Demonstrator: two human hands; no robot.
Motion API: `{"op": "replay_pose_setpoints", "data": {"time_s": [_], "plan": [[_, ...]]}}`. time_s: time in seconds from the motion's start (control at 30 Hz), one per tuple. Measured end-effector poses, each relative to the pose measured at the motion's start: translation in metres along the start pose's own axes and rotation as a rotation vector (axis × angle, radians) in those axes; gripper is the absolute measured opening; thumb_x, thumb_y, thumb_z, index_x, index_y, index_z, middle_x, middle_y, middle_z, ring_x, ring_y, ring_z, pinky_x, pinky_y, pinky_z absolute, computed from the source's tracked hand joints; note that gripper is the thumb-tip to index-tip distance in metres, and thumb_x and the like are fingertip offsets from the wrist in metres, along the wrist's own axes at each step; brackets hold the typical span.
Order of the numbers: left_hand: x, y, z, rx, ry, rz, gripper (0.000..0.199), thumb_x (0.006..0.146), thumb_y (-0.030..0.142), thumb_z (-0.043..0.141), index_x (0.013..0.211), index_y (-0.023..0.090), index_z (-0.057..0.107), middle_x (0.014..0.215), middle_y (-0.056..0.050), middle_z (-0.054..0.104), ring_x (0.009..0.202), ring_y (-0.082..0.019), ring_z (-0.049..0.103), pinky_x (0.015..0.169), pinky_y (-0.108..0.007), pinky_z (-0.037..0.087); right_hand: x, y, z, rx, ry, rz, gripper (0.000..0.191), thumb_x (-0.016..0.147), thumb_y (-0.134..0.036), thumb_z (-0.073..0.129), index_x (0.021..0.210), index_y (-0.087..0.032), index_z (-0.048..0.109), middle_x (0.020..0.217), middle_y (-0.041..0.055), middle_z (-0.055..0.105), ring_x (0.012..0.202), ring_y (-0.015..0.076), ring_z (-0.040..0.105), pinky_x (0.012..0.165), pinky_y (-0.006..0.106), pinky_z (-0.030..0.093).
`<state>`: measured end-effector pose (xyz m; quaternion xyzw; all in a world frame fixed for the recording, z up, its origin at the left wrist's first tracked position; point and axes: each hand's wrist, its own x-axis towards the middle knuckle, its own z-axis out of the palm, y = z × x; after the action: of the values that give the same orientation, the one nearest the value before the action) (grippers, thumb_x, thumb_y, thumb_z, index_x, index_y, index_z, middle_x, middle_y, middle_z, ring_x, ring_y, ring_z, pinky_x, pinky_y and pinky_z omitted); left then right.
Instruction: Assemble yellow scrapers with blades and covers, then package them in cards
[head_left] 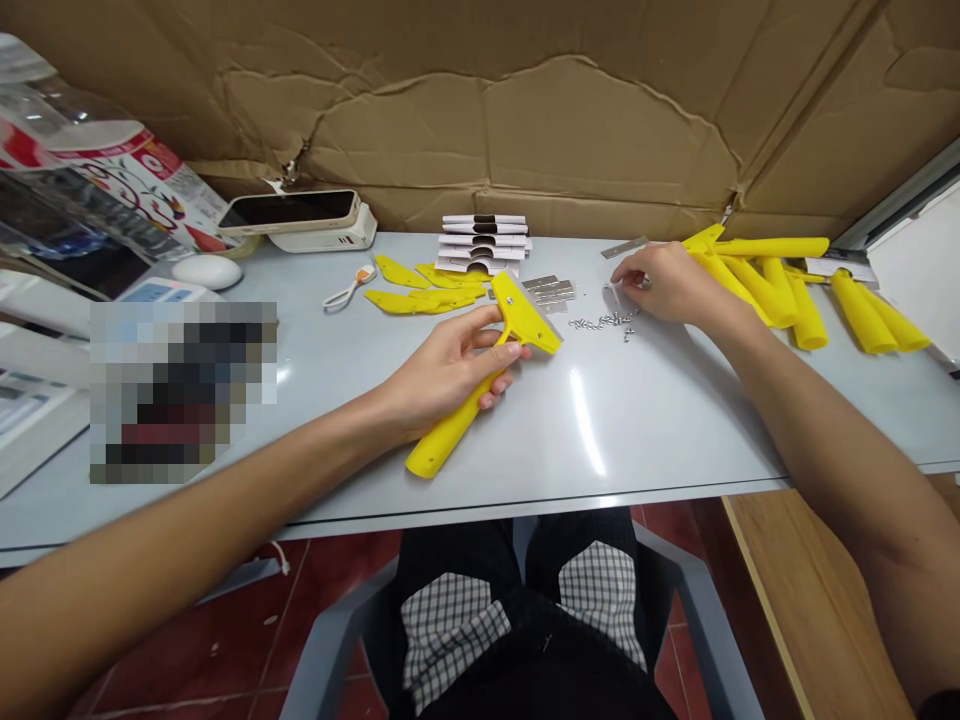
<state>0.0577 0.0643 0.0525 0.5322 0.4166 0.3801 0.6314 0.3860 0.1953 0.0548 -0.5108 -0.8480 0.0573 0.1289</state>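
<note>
My left hand (461, 365) is wrapped round the handle of a yellow scraper (448, 432). The scraper's wide head points up and away, with a thin metal blade along its edge and a screw in one of its holes. Over the far side of the table, my right hand (660, 284) has its thumb and finger pinched together, just above a scatter of small silver screws (600, 322); a tiny thing at the fingertips is too small to name. Loose metal blades (553, 292) lie between the hands. Flat yellow plates (420, 298) rest behind the left hand.
A stack of small white boxes (481, 243) stands by the cardboard wall (600, 130). More yellow scrapers and handles (772, 290) lie at the right. Leftward are a phone (292, 208) on a white device, a short cable (349, 288), a mouse (207, 271) and a bottle (112, 160).
</note>
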Motion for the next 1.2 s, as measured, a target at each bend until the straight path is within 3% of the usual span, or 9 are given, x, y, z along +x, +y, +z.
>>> {"op": "replay_pose_setpoints", "data": {"time_s": [0.1,0.2,0.4,0.53,0.67,0.97,1.2], "plan": [[0.001,-0.002,-0.002,0.004,-0.009,0.009,0.020,0.104,0.020,0.075,0.124,0.015,0.072,0.106,-0.009,0.072,0.059,-0.007,0.056,0.045,-0.019,0.045,-0.006,-0.011,0.001,0.277,0.129,0.015,0.016,0.091,-0.031,0.080,0.104,-0.025,0.086,0.100,0.0100,0.084,0.097,0.0309,0.077,0.098,0.053,0.061],[0.001,-0.002,-0.003,0.005,-0.012,0.023,0.023,0.105,0.022,0.075,0.126,0.015,0.070,0.110,-0.010,0.073,0.060,-0.007,0.056,0.046,-0.019,0.046,-0.015,-0.031,0.002,0.653,0.219,0.050,0.020,0.084,-0.037,0.094,0.096,-0.025,0.083,0.097,0.0088,0.083,0.092,0.0279,0.076,0.086,0.048,0.064],[-0.003,0.000,0.000,-0.012,0.019,0.059,0.029,0.103,0.024,0.078,0.129,0.017,0.068,0.113,-0.009,0.072,0.060,-0.006,0.057,0.046,-0.019,0.047,-0.034,-0.084,0.008,1.043,0.184,0.105,0.032,0.074,-0.041,0.105,0.089,-0.026,0.082,0.094,0.0045,0.081,0.087,0.0225,0.075,0.080,0.040,0.062],[-0.007,0.000,0.008,-0.062,0.037,0.089,0.036,0.100,0.028,0.082,0.129,0.018,0.064,0.120,-0.011,0.074,0.059,-0.006,0.058,0.046,-0.021,0.048,-0.041,-0.109,0.018,1.088,0.131,0.079,0.035,0.075,-0.045,0.105,0.091,-0.023,0.082,0.092,0.0044,0.081,0.086,0.0214,0.074,0.078,0.039,0.059],[-0.010,-0.001,0.014,-0.114,0.046,0.086,0.040,0.093,0.027,0.088,0.122,0.020,0.061,0.121,-0.009,0.075,0.057,-0.005,0.058,0.046,-0.021,0.047,-0.045,-0.122,0.024,1.081,0.158,0.071,0.034,0.080,-0.046,0.102,0.091,-0.022,0.081,0.095,0.0045,0.082,0.082,0.0190,0.071,0.078,0.039,0.058],[-0.016,-0.002,0.021,-0.111,0.049,0.090,0.040,0.092,0.028,0.089,0.123,0.019,0.065,0.123,-0.011,0.076,0.057,-0.005,0.059,0.046,-0.023,0.047,-0.048,-0.128,0.026,1.063,0.214,0.024,0.024,0.081,-0.037,0.097,0.090,-0.022,0.081,0.088,0.0016,0.080,0.072,0.0150,0.060,0.067,0.036,0.046],[-0.016,-0.004,0.021,-0.101,0.052,0.107,0.036,0.094,0.029,0.088,0.122,0.019,0.068,0.125,-0.011,0.077,0.057,-0.005,0.059,0.046,-0.023,0.047,-0.047,-0.128,0.030,0.977,0.284,-0.051,0.015,0.083,-0.031,0.091,0.089,-0.022,0.081,0.088,0.0012,0.080,0.075,0.0159,0.063,0.071,0.037,0.047]]}}
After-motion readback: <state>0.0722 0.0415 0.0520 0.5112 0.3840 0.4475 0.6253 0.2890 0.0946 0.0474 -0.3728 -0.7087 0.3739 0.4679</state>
